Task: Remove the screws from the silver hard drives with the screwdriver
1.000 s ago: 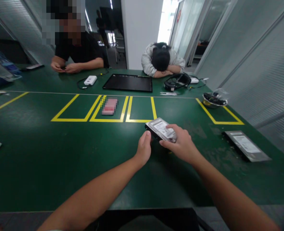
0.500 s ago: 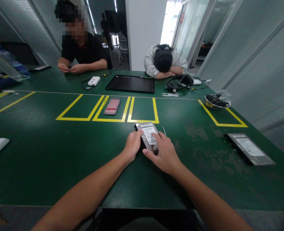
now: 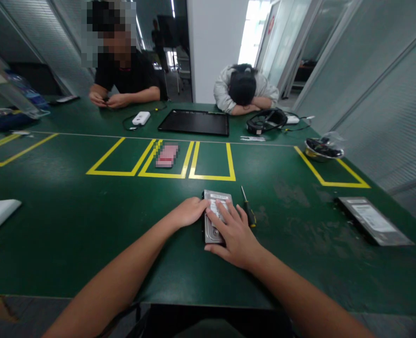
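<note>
Hands: left (image 3: 188, 212) & right (image 3: 232, 232) flat on hard drive (image 3: 213, 232), screwdriver (image 3: 247, 211) beside.

- Green table (image 3: 70, 225) marked with yellow tape boxes (image 3: 123, 159).
- Screwdriver (image 3: 247, 212) lies near the boxes.
- Second drive (image 3: 373, 219) far right; metal bowl (image 3: 323, 149) beyond it.
- Black tray (image 3: 195, 122), white device (image 3: 141, 118), coiled cable (image 3: 266, 120) at far edge.
- Two people seated opposite; one rests head on arms.

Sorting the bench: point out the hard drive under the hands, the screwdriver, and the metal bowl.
hard drive (image 3: 218, 199): head view, bare label end beyond the fingers.
screwdriver (image 3: 249, 216): head view, dark handle.
metal bowl (image 3: 317, 155): head view, near rim.
</note>
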Motion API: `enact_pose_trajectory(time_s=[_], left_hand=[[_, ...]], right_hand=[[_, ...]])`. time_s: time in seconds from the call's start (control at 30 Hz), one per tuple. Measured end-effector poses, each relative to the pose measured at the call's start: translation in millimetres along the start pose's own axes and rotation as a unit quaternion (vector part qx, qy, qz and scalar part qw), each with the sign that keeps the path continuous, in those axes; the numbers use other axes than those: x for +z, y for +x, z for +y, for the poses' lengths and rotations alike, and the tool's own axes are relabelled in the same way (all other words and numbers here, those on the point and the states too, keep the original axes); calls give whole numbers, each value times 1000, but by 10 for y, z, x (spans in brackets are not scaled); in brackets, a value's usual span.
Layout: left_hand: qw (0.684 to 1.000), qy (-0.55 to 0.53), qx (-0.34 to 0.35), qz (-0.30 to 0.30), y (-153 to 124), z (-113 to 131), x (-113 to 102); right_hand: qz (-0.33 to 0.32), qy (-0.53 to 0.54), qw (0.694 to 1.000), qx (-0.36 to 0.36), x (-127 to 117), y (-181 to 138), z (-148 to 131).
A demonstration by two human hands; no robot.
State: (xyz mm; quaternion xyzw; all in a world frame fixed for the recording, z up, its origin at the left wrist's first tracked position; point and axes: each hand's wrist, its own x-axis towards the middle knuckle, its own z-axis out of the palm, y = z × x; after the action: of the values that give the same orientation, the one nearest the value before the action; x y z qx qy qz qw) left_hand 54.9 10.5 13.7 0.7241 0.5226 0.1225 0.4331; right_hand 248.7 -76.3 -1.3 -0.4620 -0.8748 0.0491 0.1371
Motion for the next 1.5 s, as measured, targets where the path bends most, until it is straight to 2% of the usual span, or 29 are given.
enact_pose_trajectory(time_s=[0.13,0.27,0.43,0.7,0.87,0.97,1.07,1.17,1.2,1.27,1.3,1.37,1.43,1.5], left_hand=[[976,204,73,-27,50,-65,-75],[945,305,107,-40,41,-117,-80],[936,335,102,-36,35,-129,-67],[914,393,82,-61,-15,35,-85],[895,425,113,-68,-21,33,-67],[895,427,103,-73,-49,57,-62],[917,381,100,-69,-64,57,-78],[962,242,110,-56,-37,-24,-106],[979,176,103,-26,-20,-66,-114],[994,36,67,73,22,-158,-124],[992,-32,42,118,45,-201,-128],[975,-163,-6,151,86,-271,-134],[955,-262,-35,134,114,-312,-143],[944,-307,-44,117,127,-329,-155]], right_hand=[[-13,-18,1000,6,5,-1,-66],[-16,-21,1000,-1,29,6,-99],[-1,-18,1000,-12,75,-20,-96],[-8,-14,1000,-9,74,-61,-108],[-8,-13,1000,-4,82,-76,-114],[-12,-14,1000,-6,92,-77,-116],[-17,-16,1000,-2,90,-74,-122],[-23,-17,1000,3,75,-73,-137],[-25,-18,1000,5,68,-73,-144],[-27,-21,999,11,56,-74,-162],[-27,-22,999,14,52,-74,-172],[-25,-24,999,19,46,-75,-187],[-23,-22,999,20,44,-75,-196],[-21,-20,999,18,42,-74,-198]])
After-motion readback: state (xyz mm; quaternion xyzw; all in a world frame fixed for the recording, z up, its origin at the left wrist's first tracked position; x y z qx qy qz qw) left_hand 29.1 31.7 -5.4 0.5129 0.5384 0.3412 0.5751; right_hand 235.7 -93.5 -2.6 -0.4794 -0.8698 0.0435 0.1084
